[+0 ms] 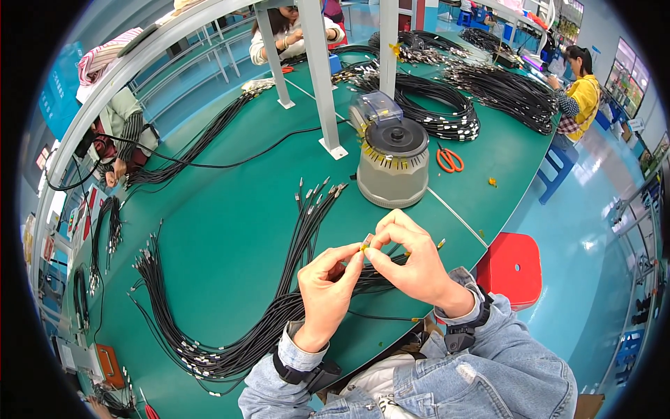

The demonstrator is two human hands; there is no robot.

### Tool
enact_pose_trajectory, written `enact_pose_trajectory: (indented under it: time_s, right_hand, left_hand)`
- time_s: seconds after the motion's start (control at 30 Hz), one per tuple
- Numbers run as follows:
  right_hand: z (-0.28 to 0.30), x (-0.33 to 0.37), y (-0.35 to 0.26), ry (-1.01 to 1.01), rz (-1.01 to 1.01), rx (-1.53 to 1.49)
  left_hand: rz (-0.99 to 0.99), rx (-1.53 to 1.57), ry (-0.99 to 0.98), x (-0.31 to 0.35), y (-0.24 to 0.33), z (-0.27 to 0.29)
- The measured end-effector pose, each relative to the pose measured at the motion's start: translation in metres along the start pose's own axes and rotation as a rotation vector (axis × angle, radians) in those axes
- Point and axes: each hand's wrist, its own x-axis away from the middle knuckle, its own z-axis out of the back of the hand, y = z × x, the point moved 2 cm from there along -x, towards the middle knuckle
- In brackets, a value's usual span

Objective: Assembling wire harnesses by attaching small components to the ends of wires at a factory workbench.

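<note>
My left hand (325, 292) and my right hand (413, 260) meet in front of me, both closed in a pinch. Between their fingertips is a small cable plug (368, 241) with a bit of yellow tape (363, 246) on it. My fingers cover most of the plug and its cable. Beneath my hands a bundle of black cables (269, 322) with silver plug ends bends across the green table (230, 230). Just beyond them stands a round grey tape dispenser (392, 171) with yellow tape pieces around its rim.
Orange-handled scissors (450, 160) lie right of the dispenser. Coiled black cables (447, 105) and further bundles cover the far table. Grey metal posts (322, 84) rise from the tabletop. A red stool (513, 271) stands at the right edge. Other people work at the left, back and right.
</note>
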Motion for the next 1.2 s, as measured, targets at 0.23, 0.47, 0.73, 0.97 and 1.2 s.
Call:
enact_pose_trajectory:
  time_s: [0.23, 0.47, 0.73, 0.97, 1.2]
  right_hand:
    - [0.0, 0.0, -0.003, 0.04, -0.004, 0.053]
    - [0.0, 0.001, -0.001, 0.038, -0.003, 0.067]
    - [0.001, 0.003, -0.006, 0.016, -0.027, 0.13]
    - [0.003, 0.004, 0.001, -0.054, -0.151, -0.056]
    - [-0.002, 0.008, 0.013, -0.108, -0.249, -0.304]
  left_hand:
    - [-0.054, -0.045, 0.01, 0.0, 0.0, -0.001]
    - [-0.088, -0.126, -0.004, 0.001, 0.003, 0.0]
    - [0.062, 0.006, -0.039, 0.0, 0.012, 0.0]
    - [0.316, 0.252, -0.044, -0.004, 0.012, 0.004]
    - [0.352, 0.258, -0.031, -0.005, 0.013, 0.004]
